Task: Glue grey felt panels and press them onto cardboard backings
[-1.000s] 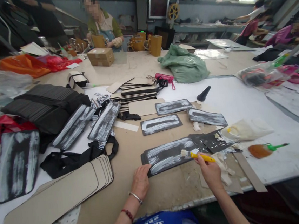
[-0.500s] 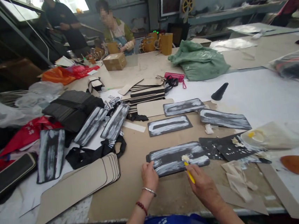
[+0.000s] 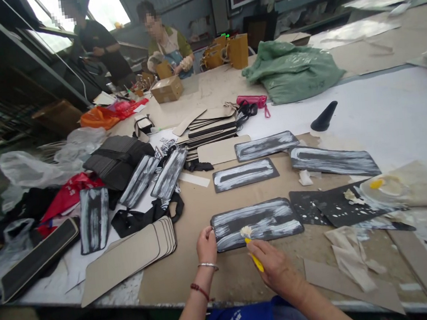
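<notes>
In front of me a black rectangular panel point(image 3: 257, 221) lies flat, streaked with white glue. My left hand point(image 3: 207, 247) is closed at its left end, fingertips on the edge. A small yellow-handled brush point(image 3: 255, 259) is in the grip of my right hand point(image 3: 274, 269), its pale bristles touching the panel's lower middle. Two more glue-smeared panels, a nearer one point(image 3: 245, 175) and a farther one point(image 3: 267, 145), lie beyond, with another smeared panel point(image 3: 334, 160) to their right. To the left rests a fanned stack of beige-faced panels point(image 3: 123, 261).
White-spotted black sheets point(image 3: 335, 206) and a clear plastic bag point(image 3: 423, 185) lie at right. Crumpled tape point(image 3: 349, 257) sits nearer. Farther back are a black cone-shaped piece point(image 3: 324, 117), a green bag point(image 3: 295, 71) and stacked boards point(image 3: 210, 130). A co-worker point(image 3: 170, 48) works across the table.
My right hand has moved the brush leftward along the panel's lower part. My left hand stays at the left end. The camera view has tilted and shifted.
</notes>
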{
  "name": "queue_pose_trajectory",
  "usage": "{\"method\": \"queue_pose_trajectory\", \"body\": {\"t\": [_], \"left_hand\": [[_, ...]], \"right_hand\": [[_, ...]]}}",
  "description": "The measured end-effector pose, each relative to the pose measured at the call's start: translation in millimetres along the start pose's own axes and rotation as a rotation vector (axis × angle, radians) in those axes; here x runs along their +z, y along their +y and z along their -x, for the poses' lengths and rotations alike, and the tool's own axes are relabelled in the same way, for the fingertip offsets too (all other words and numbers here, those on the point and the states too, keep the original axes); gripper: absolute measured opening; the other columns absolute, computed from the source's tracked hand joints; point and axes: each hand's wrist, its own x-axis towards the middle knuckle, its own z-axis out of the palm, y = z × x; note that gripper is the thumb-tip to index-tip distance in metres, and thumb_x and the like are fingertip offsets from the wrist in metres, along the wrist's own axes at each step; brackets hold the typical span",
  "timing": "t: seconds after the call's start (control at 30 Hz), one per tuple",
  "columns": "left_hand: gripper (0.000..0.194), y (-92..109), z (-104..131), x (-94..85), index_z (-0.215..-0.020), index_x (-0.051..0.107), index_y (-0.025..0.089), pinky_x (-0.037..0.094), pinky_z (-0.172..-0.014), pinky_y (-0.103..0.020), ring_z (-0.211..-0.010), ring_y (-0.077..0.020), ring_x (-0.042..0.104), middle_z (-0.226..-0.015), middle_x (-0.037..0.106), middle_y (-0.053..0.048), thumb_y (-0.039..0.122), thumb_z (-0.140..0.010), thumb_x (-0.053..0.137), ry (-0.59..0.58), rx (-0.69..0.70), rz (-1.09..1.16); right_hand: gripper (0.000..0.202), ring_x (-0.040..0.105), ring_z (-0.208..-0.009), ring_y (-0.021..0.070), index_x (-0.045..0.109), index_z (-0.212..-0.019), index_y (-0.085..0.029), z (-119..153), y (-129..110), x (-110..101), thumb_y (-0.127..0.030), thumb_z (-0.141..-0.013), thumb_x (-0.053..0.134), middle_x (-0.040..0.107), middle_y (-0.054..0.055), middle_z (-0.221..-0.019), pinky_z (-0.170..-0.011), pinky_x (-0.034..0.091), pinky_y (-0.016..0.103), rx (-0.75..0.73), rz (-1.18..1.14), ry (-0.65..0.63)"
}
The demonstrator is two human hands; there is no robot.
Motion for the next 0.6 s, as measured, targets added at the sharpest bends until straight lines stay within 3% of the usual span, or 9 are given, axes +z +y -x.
{"method": "queue_pose_trajectory", "body": {"t": [0.17,0.27,0.37,0.5,0.6], "left_hand": [[0.026,-1.1,8.0,-5.1,-0.068,0.061,0.015,0.04,-0.048,-0.023,-0.052,-0.0132,0.05,-0.055,0.055,0.002,0.039,-0.066,0.05,-0.109,-0.029,0.062],[0.024,-1.3,11.7,-5.4,-0.065,0.058,0.016,0.034,-0.041,-0.02,-0.044,-0.0099,0.042,-0.049,0.049,0.005,0.039,-0.061,0.053,-0.178,-0.045,0.091],[0.018,-2.2,12.4,-4.0,-0.057,0.051,0.018,0.032,-0.041,-0.019,-0.044,-0.0087,0.039,-0.046,0.043,0.007,0.036,-0.06,0.055,-0.215,-0.04,0.103],[0.018,-4.2,14.4,-0.7,-0.053,0.044,0.019,0.032,-0.044,-0.019,-0.047,-0.0087,0.038,-0.046,0.036,0.007,0.03,-0.061,0.055,-0.207,-0.034,0.138],[0.017,-3.3,23.2,-4.5,-0.052,0.044,0.019,0.033,-0.046,-0.019,-0.05,-0.0091,0.04,-0.048,0.038,0.006,0.027,-0.061,0.055,-0.159,-0.037,0.205]], "right_hand": [[0.027,0.059,-0.089,0.0164,0.057,-0.105,-0.018,-7.0,-6.1,-1.2,-0.016,-0.085,0.04,0.063,0.008,-0.095,-0.079,0.05,0.028,0.157,-0.215,0.02],[0.023,0.061,-0.086,0.0166,0.06,-0.096,-0.019,-18.3,-5.2,8.2,-0.026,-0.087,0.041,0.065,0.006,-0.09,-0.078,0.05,0.029,0.373,-0.361,0.1],[0.03,0.063,-0.08,0.0199,0.063,-0.085,-0.017,-23.0,14.9,12.7,-0.039,-0.083,0.043,0.067,0.008,-0.084,-0.074,0.05,0.032,0.633,-0.394,0.164],[0.042,0.062,-0.081,0.025,0.063,-0.086,-0.016,-2.3,53.3,-15.9,-0.052,-0.076,0.044,0.067,0.01,-0.087,-0.076,0.049,0.038,0.874,-0.23,0.271],[0.039,0.061,-0.083,0.0271,0.063,-0.091,-0.02,16.7,64.1,-46.5,-0.052,-0.078,0.046,0.066,0.01,-0.084,-0.07,0.049,0.038,0.93,-0.101,0.27]]}}
